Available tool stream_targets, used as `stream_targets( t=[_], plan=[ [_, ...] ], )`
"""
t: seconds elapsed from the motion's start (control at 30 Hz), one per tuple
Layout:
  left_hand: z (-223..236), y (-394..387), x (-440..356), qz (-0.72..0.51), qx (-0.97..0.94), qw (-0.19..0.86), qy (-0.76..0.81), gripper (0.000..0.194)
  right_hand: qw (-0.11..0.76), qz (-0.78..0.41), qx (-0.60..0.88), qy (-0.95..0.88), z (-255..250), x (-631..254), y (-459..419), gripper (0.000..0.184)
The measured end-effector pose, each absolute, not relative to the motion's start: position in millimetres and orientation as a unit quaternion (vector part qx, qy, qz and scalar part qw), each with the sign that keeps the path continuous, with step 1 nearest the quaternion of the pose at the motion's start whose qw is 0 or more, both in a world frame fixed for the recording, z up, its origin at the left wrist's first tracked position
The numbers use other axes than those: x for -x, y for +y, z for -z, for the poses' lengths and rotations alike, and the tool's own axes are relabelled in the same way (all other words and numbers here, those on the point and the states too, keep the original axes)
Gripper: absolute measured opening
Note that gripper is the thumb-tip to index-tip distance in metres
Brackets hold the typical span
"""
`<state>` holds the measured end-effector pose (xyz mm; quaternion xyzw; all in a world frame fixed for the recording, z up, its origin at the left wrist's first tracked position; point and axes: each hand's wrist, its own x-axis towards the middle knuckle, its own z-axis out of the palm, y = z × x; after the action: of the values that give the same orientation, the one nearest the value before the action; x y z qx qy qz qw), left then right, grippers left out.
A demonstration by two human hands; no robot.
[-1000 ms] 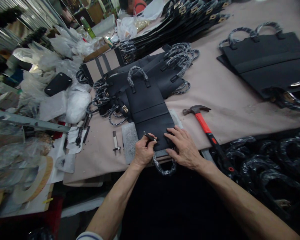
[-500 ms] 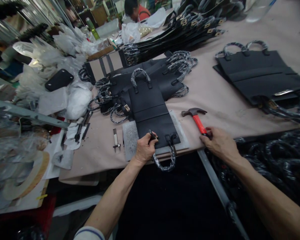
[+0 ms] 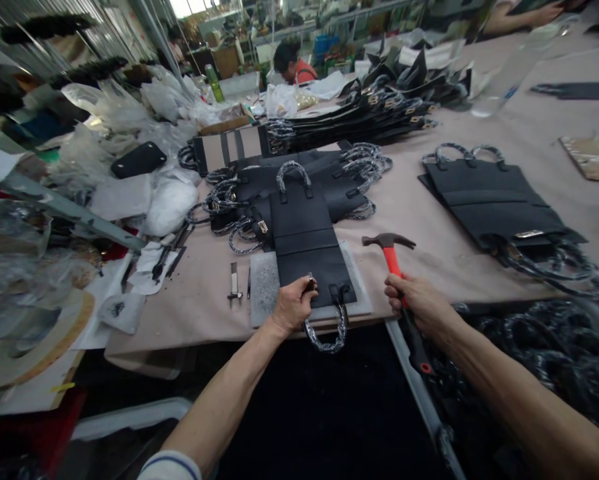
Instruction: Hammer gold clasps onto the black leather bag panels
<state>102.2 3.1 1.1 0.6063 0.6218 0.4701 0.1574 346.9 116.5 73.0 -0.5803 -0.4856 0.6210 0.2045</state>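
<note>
My left hand (image 3: 295, 303) is closed around a short metal punch-like tool (image 3: 310, 279); its lower end is hidden by my fingers. The tool is over the lower part of a black bag panel (image 3: 304, 213), which lies flat with plastic-wrapped handles at both ends. Beneath the panel is a grey slab (image 3: 264, 283), and the near handle (image 3: 329, 343) hangs past the table edge. My right hand (image 3: 412, 297) grips a claw hammer (image 3: 390, 257) by its red and black handle, close below the head, to the right of the slab.
More black bag panels (image 3: 249, 180) are piled behind. Another set of panels (image 3: 494, 193) lies to the right. A caliper-like tool (image 3: 234, 283) is left of the slab. Plastic bags (image 3: 172, 207) crowd the left side. A person (image 3: 296, 67) is across the table.
My right hand has gone from the lower handle to nearer the hammer's head, and the handle's end now sticks out below. The left hand keeps its place on the panel. The view has tilted up.
</note>
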Motion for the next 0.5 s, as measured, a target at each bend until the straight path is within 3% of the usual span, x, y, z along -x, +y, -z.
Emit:
stream_targets(
  t=[0.07,0.17,0.27,0.37,0.43,0.5],
  plan=[
    [0,3,-102,-0.464,-0.614,0.156,0.619,0.021,0.25,-0.546,0.538,-0.591,-95,-345,103,0.025],
    [2,3,-102,-0.457,-0.619,0.152,0.621,0.021,0.269,-0.329,0.447,-0.787,-126,-343,84,0.029],
    [4,4,-102,-0.446,-0.615,0.148,0.634,0.023,0.208,-0.143,0.334,-0.908,-146,-339,75,0.024],
    [6,4,-102,-0.44,-0.616,0.141,0.638,0.022,0.151,-0.05,0.254,-0.954,-164,-334,73,0.024],
    [5,4,-102,-0.448,-0.617,0.144,0.63,0.022,0.199,-0.023,0.256,-0.946,-176,-331,72,0.025],
    [5,3,-102,-0.459,-0.617,0.152,0.621,0.023,0.305,-0.014,0.298,-0.905,-181,-330,69,0.024]
  ],
)
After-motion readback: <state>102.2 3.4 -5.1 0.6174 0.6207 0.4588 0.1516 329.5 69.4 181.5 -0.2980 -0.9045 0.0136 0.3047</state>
